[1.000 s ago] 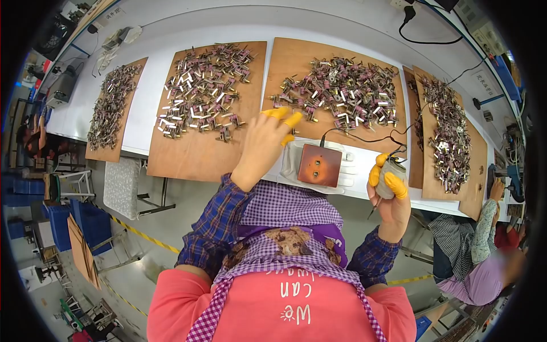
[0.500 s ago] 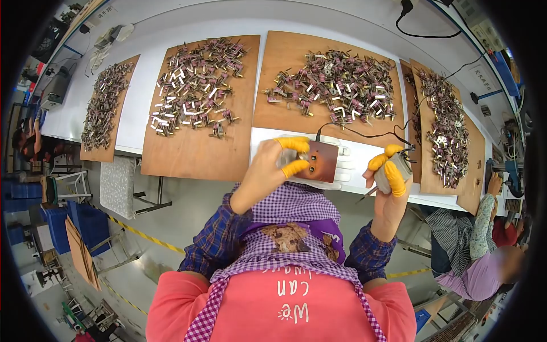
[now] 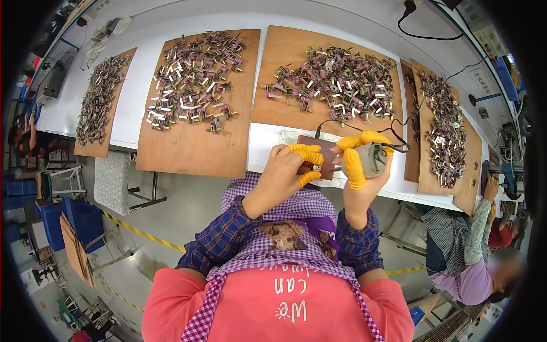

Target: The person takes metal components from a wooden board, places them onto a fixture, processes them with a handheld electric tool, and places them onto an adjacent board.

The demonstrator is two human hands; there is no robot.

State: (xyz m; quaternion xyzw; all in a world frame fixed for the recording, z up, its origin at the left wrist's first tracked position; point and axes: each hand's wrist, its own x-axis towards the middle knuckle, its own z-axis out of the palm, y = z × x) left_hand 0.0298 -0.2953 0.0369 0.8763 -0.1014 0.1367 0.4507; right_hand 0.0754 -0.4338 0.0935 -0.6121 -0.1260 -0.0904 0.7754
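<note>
My left hand (image 3: 296,168), with yellow finger cots, is closed on a small metal part (image 3: 315,167), mostly covered by the fingers. It is at the near side of a reddish-brown block (image 3: 326,150). From the right, my right hand (image 3: 364,171), also in yellow finger cots, grips a grey cylindrical motor tool (image 3: 373,160) with black wires at its back end. The tool's front end points left toward the small part; whether they touch I cannot tell. Under the block lies a white base (image 3: 289,137).
Wooden boards heaped with small metal-and-pink components (image 3: 196,80) and more components (image 3: 342,82) cover the white table (image 3: 256,137). A black cable (image 3: 405,128) runs from the tool area to the right. A co-worker (image 3: 476,273) sits at right. A grey stool (image 3: 111,181) stands left.
My right hand has brought the motor tool left, up to the block. My left hand has shifted slightly right with the small part, now over the block's near side.
</note>
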